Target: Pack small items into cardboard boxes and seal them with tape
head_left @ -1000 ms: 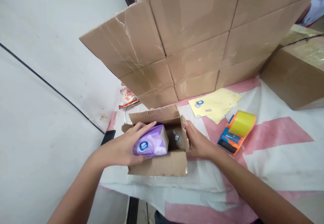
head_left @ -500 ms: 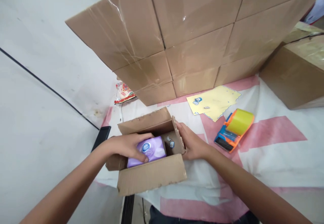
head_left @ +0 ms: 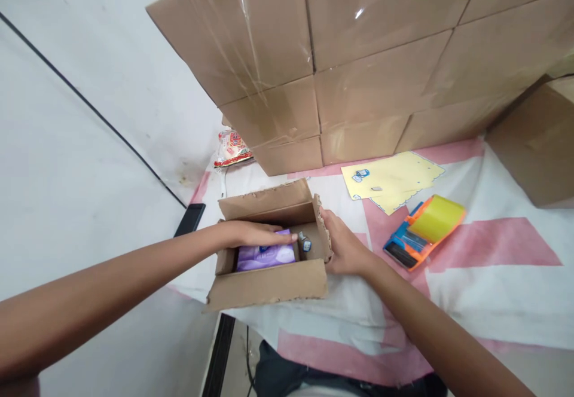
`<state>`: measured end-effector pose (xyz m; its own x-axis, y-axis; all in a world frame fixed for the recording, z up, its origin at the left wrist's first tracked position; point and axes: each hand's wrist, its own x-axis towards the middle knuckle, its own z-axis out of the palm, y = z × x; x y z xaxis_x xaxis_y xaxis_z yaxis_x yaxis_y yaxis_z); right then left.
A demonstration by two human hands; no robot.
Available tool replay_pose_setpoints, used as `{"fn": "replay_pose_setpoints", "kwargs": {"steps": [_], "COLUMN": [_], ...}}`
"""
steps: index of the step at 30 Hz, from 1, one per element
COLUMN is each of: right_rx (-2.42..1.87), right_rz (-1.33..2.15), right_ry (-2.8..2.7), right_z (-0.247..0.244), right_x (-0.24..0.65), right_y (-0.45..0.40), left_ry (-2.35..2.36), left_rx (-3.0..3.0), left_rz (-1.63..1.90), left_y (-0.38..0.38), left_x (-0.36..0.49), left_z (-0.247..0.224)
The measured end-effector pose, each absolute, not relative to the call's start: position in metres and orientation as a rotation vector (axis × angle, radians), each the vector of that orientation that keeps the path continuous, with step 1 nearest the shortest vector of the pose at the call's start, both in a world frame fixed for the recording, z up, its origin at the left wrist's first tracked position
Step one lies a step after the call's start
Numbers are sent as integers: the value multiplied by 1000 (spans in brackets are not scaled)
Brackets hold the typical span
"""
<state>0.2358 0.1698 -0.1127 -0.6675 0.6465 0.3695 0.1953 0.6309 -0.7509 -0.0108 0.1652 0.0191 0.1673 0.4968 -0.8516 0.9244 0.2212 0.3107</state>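
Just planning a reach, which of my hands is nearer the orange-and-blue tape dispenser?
Right: your right hand touches the right end of the open cardboard box, left of the tape dispenser. Your left hand is farther left, on the purple tissue pack inside.

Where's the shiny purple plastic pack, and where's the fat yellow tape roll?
Purple plastic pack [head_left: 267, 258]: head view, on its uncovered side.
Yellow round tape roll [head_left: 438, 219]: head view, on its curved outer surface.

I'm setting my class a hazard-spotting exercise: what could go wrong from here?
The left hand lies over the purple pack; pressing hard might crumple it. The open box sits near the front edge of the cloth-covered table, so a shove could tip it off. The right hand is against the box's ragged end flap, which might tear.
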Motion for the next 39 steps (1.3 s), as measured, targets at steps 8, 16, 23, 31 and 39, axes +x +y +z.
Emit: {"fn": "replay_pose_setpoints", "kwargs": {"steps": [8, 16, 23, 31, 39], "right_rx": [-727, -785, -851, -872, -892], "right_rz": [916, 848, 826, 762, 763], "right_ry": [-2183, -2164, -2144, -2157, -2143], "right_z": [-114, -112, -115, -116, -115], "right_x": [236, 231, 222, 221, 220], "right_y": [167, 165, 162, 159, 159], "left_ry": [1750, 2049, 2244, 2416, 2190], "left_rx": [1633, 2166, 2478, 2382, 2732], "left_rz": [-352, 328, 635, 132, 480], "left_y": [154, 84, 65, 92, 93], "left_x": [15, 3, 2, 33, 23], "left_z": [39, 43, 53, 27, 15]}}
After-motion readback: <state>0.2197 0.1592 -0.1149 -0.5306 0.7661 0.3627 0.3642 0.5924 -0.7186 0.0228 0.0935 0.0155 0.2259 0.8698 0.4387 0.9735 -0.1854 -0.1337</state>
